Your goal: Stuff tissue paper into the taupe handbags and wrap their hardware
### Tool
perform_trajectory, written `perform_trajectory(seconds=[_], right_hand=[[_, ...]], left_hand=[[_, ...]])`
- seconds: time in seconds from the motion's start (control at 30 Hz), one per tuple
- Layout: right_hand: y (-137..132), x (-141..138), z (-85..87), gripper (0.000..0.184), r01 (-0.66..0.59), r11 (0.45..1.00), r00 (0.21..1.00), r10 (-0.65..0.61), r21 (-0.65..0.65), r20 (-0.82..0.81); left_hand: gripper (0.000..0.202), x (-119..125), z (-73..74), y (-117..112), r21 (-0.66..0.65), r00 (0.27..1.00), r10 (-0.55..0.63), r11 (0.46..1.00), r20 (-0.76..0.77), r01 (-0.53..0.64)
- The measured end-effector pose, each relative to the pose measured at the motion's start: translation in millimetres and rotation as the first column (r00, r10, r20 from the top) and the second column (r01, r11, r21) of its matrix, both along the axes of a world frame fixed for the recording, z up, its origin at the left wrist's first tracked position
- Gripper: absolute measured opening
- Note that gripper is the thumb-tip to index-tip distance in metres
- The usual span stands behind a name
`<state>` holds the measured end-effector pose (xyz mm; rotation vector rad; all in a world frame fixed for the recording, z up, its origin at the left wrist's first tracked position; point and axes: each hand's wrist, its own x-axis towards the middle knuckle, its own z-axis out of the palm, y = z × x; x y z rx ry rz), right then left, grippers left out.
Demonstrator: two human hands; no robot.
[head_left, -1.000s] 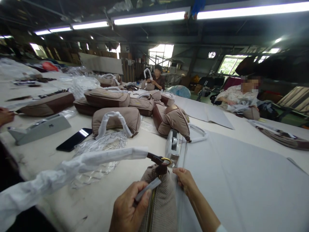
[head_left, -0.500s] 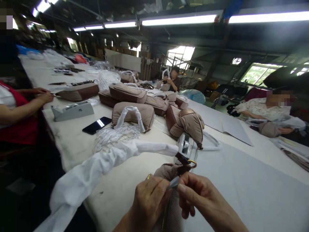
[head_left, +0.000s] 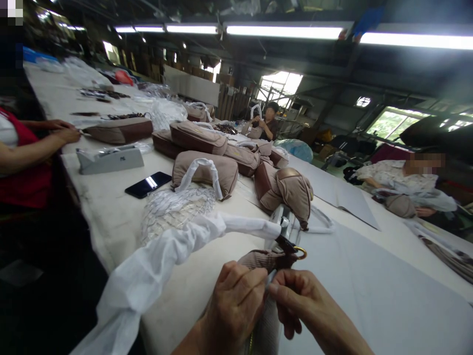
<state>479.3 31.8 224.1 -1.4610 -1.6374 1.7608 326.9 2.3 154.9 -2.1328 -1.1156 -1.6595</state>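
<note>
A taupe ribbed handbag (head_left: 269,320) with a brass-coloured zip is low in the middle of the view, partly hidden by my hands. Its handle, wrapped in white paper (head_left: 158,264), arches off to the lower left. At the bag's near corner is a dark tab with a gold ring (head_left: 301,253). Just under that tab, a small whitish strip (head_left: 271,279) runs between my fingertips. My left hand (head_left: 238,301) is closed, pinching the strip against the bag. My right hand (head_left: 305,298) pinches the strip's other end between thumb and forefinger, its lower fingers curled.
Beyond my hands are a tape dispenser (head_left: 284,219), a bundle of white strings (head_left: 175,212), a phone (head_left: 148,184) and several finished handbags (head_left: 207,172). A grey dispenser (head_left: 111,160) stands at the left table edge. Co-workers sit at left, back and right.
My left hand has drawn up closer to my right fingertips, so less of the whitish strip shows between them. The view has shifted slightly.
</note>
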Motion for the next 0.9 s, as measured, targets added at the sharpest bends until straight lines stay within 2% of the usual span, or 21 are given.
perform_trajectory(seconds=[0.1,0.2,0.33,0.43,0.53,0.63,0.7,0.77,0.8,0.83,0.9], right_hand=[[-1,1,-3.4,0.046,0.014,1.000,1.000,-0.014,0.002,0.011],[-4,6,-10.8,0.044,0.043,0.998,0.997,-0.041,0.039,-0.072],[-12,11,-21.2,0.042,0.082,0.996,0.975,-0.072,0.042,-0.212],[-20,11,-27.2,0.041,0.132,0.991,0.951,-0.119,0.027,-0.287],[-27,8,-33.6,0.036,0.224,0.974,0.904,-0.200,0.020,-0.377],[-33,5,-41.7,0.038,0.278,0.960,0.858,-0.241,0.016,-0.453],[-36,3,-48.7,0.036,0.308,0.947,0.867,-0.238,0.095,-0.439],[-39,-1,-57.3,0.030,0.372,0.884,0.901,-0.271,0.283,-0.339],[-40,-3,-62.3,0.028,0.398,0.821,0.913,-0.308,0.410,-0.269],[-41,-6,-67.4,0.026,0.408,0.736,0.912,-0.357,0.540,-0.202],[-41,-10,-77.4,0.021,0.374,0.529,0.887,-0.443,0.761,-0.128]], left_hand=[[0.012,1,-3.6,2,-0.089,0.996,-0.067,0.993,0.063,0.073],[0.013,3,-9.1,2,-0.204,0.983,-0.126,0.967,0.130,0.151],[0.009,3,-9.5,-3,-0.376,0.939,-0.185,0.880,0.289,0.289],[0.009,3,-5.7,-8,-0.503,0.888,-0.180,0.769,0.422,0.395],[0.011,4,-1.4,-12,-0.583,0.815,-0.146,0.629,0.560,0.514],[0.018,5,3.0,-15,-0.615,0.712,-0.037,0.476,0.701,0.629],[0.023,6,5.8,-16,-0.606,0.644,0.036,0.383,0.764,0.697],[0.026,8,8.1,-17,-0.567,0.584,0.062,0.338,0.810,0.751],[0.028,10,9.1,-17,-0.544,0.555,0.068,0.332,0.829,0.771],[0.030,11,9.9,-17,-0.523,0.529,0.081,0.333,0.845,0.785],[0.032,13,11.0,-18,-0.494,0.481,0.125,0.327,0.868,0.806]])
